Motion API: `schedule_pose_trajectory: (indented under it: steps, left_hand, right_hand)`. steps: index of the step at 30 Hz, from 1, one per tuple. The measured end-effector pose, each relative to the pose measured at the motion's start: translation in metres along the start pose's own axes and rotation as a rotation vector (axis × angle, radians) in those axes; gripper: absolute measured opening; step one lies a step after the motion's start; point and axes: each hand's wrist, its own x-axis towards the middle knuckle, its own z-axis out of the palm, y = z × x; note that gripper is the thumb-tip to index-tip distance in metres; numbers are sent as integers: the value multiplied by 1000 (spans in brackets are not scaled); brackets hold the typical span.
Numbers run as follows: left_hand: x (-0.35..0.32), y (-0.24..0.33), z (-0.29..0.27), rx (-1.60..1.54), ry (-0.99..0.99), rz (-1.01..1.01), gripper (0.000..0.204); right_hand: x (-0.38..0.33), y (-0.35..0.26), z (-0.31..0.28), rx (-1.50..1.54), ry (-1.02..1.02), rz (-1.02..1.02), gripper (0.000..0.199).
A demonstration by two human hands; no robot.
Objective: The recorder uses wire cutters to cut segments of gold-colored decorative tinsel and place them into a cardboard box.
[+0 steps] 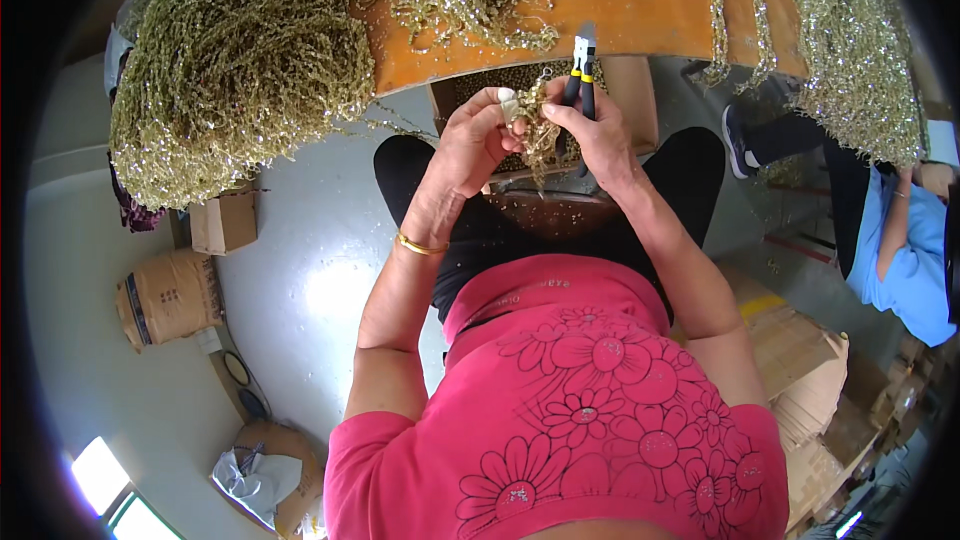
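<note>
Glittering gold tinsel (pixel 538 125), wiry and rough, is seen beside pliers (pixel 582 65) of dull metal with glossy yellow-and-black plastic grips. Behind the pliers, smooth orange wood forms the tabletop (pixel 640 10).

Both hands meet over the lap: left hand (pixel 478 140) pinches a gold glitter sprig (pixel 537 125), right hand (pixel 597 135) grips it plus black-and-yellow pliers (pixel 580 70), below the orange desk (pixel 620 10).
</note>
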Motion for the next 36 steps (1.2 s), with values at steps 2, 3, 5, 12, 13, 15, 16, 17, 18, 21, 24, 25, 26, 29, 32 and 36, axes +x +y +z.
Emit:
schedule_pose_trajectory:
  steps: [2,3,5,12,13,15,16,17,18,21,24,25,26,29,32,36]
  left_hand:
    - [2,2,3,-83,-13,-67,16]
    - [0,3,4,-83,-15,-66,16]
    - [-4,3,7,93,-38,-18,23]
    - [-9,22,11,1291,152,394,12]
    - [-10,23,13,1241,122,410,12]
    - [-10,23,13,1192,102,401,12]
    - [-7,19,11,913,93,364,10]
    - [-5,17,10,634,82,326,9]
    - [-4,16,10,563,105,267,11]
    - [8,10,8,205,171,146,12]
    - [8,10,15,-105,77,5,17]
    - [8,9,22,-216,92,-87,18]
    - [12,7,24,-215,154,-100,18]
    - [17,13,-4,-216,-199,-135,17]
    - [16,33,9,246,-196,-306,16]
    - [13,41,4,547,-315,-279,16]
  right_hand:
    - [0,-4,0,-69,0,-33,18]
    - [-2,-8,0,-70,1,-34,18]
    - [-4,-14,2,-146,-24,-47,15]
    - [3,-16,-10,452,-10,256,25]
    - [4,-15,-12,464,-39,293,25]
    - [5,-21,-19,445,-87,292,23]
    - [5,-24,-21,497,-205,389,23]
    - [5,-26,-22,547,-324,485,23]
    - [6,-24,-22,511,-339,498,24]
    - [0,-20,-14,653,-215,369,25]
    - [-3,-24,-9,776,-153,336,24]
    - [-3,-24,-8,861,-102,317,24]
    - [-1,-18,-11,928,-90,310,23]
    - [4,-17,-15,1053,-120,283,21]
    - [4,-22,-27,1110,-213,292,20]
    - [7,-22,-36,1035,-246,384,20]
